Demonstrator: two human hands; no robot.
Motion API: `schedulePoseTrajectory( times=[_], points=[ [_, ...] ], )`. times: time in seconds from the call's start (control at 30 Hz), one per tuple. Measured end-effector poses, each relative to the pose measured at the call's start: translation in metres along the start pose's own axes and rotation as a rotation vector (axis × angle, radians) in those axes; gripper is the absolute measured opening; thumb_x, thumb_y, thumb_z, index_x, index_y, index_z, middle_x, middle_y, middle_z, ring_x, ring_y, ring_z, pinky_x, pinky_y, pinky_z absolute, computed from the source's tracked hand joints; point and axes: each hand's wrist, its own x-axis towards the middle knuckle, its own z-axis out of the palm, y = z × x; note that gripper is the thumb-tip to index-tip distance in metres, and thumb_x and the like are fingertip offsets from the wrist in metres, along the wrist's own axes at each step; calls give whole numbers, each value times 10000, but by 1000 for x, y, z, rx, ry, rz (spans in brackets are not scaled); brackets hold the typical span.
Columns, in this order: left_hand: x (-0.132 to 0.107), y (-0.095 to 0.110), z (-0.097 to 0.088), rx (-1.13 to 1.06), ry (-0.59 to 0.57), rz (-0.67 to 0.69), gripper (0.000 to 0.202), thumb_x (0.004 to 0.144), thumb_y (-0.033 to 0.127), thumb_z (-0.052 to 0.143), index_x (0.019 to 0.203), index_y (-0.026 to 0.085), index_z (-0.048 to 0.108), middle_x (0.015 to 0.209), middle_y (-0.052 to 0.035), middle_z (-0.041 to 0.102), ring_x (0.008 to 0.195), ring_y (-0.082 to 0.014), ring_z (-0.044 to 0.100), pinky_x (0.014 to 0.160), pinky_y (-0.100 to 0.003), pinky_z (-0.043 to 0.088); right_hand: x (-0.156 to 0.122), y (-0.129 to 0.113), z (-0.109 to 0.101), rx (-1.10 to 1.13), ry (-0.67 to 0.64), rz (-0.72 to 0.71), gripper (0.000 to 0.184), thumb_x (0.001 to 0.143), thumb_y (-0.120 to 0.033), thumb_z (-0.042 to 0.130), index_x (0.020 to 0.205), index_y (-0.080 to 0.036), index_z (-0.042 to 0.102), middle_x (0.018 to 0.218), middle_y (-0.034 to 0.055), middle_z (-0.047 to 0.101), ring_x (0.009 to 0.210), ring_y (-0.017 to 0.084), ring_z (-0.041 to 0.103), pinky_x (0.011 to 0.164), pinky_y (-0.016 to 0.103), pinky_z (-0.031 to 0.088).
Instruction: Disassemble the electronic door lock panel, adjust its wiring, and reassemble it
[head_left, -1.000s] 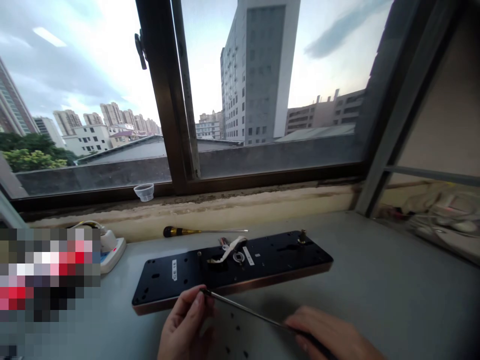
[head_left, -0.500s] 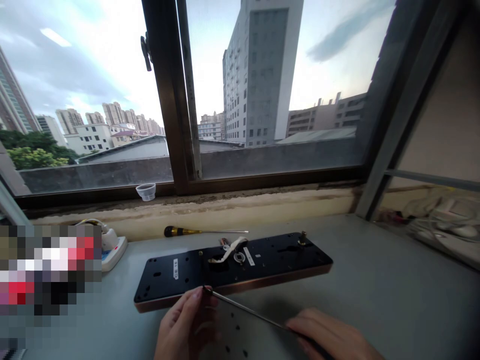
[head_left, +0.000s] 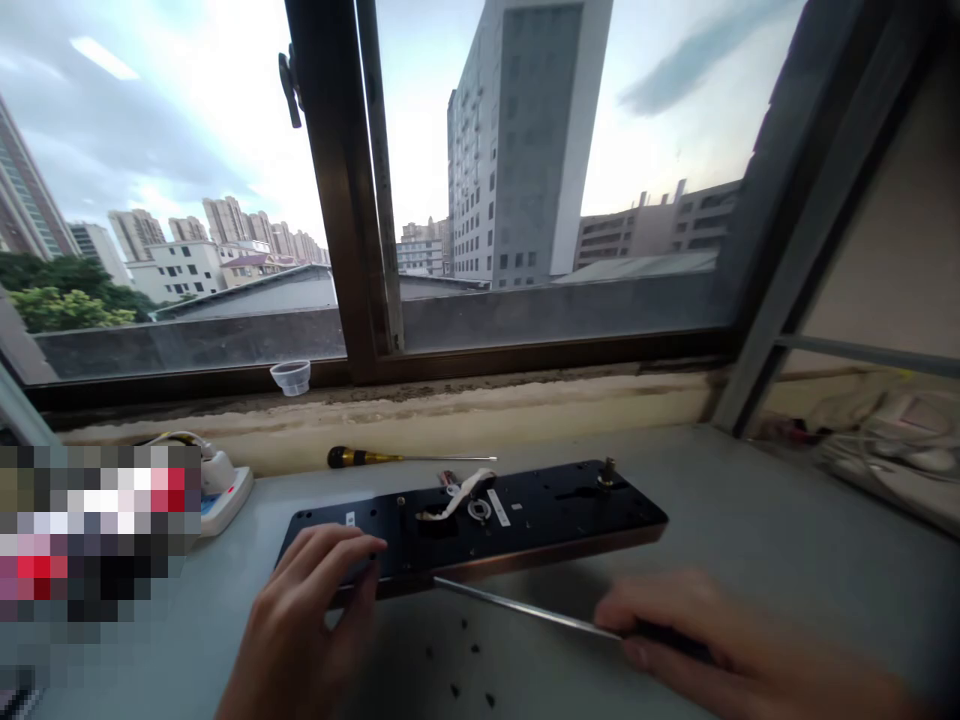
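A long black panel (head_left: 555, 520) with a copper-coloured edge lies across the grey table, with a white ribbon cable and a brass post standing up from it. My left hand (head_left: 300, 600) is over its near left part, fingers bent across the top and thumb by the front edge. Held in my right hand (head_left: 675, 635), which is blurred, is a screwdriver (head_left: 525, 608) with a dark handle. Its thin shaft points left, the tip close to the panel's front edge. Several small dark screws (head_left: 475, 649) lie in front of the panel.
Behind the panel lies a second screwdriver (head_left: 367, 457) with a yellow and black handle. A white power strip (head_left: 229, 505) stands at left, beside a pixelated area. A clear plastic cup (head_left: 291, 378) sits on the sill. Cables (head_left: 892, 440) are heaped at far right.
My left hand has left the screwdriver tip and moved left onto the panel. My right hand and the screwdriver have shifted slightly to the right.
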Motion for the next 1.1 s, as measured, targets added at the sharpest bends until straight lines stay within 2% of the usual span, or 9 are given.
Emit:
schedulePoseTrajectory(
  times=[0.07,0.17,0.27,0.4,0.6,0.8,1.1],
  points=[
    [1,-6,5,26,-51,30,142,779,190,523,864,243,623,835,-26,666,779,-171,622,656,-255,527,5,-5,-12,-30,-15,-17,349,841,-487,361,966,-283,615,990,21,604,945,176,546,860,295,430],
    [2,-8,12,77,-112,94,176,782,173,516,915,236,611,868,-36,679,833,-187,620,692,-284,530,14,-17,-31,-94,-46,-87,333,834,-454,364,931,-277,630,967,29,612,926,185,552,830,307,440],
    [3,-8,15,140,-119,180,196,770,176,542,946,231,607,873,-40,689,838,-195,627,687,-295,534,22,-27,-48,-182,-17,-158,298,819,-400,382,899,-270,638,897,28,626,836,176,580,744,290,465],
    [3,-9,16,170,-101,180,159,776,178,545,910,225,615,841,-33,690,804,-188,634,664,-292,535,28,-36,-61,-254,-31,-204,237,791,-333,424,853,-284,648,821,4,626,737,149,595,666,249,473],
    [0,-10,14,197,-86,193,166,773,192,552,924,224,615,859,-39,687,828,-195,630,692,-305,534,36,-44,-67,-283,-84,-247,246,786,-283,422,859,-255,655,806,13,626,719,146,589,615,236,457],
    [-2,-11,15,238,-80,245,211,755,207,580,964,220,606,909,-51,685,881,-212,620,729,-338,532,39,-41,-66,-297,-91,-246,247,790,-280,411,873,-263,644,822,7,620,735,142,586,631,240,452],
    [-2,-11,17,261,-65,282,178,767,186,572,928,227,634,893,-36,690,865,-203,623,717,-324,525,39,-46,-67,-298,-120,-226,243,782,-258,415,840,-255,651,806,9,620,728,144,587,635,245,453]
  ],
)
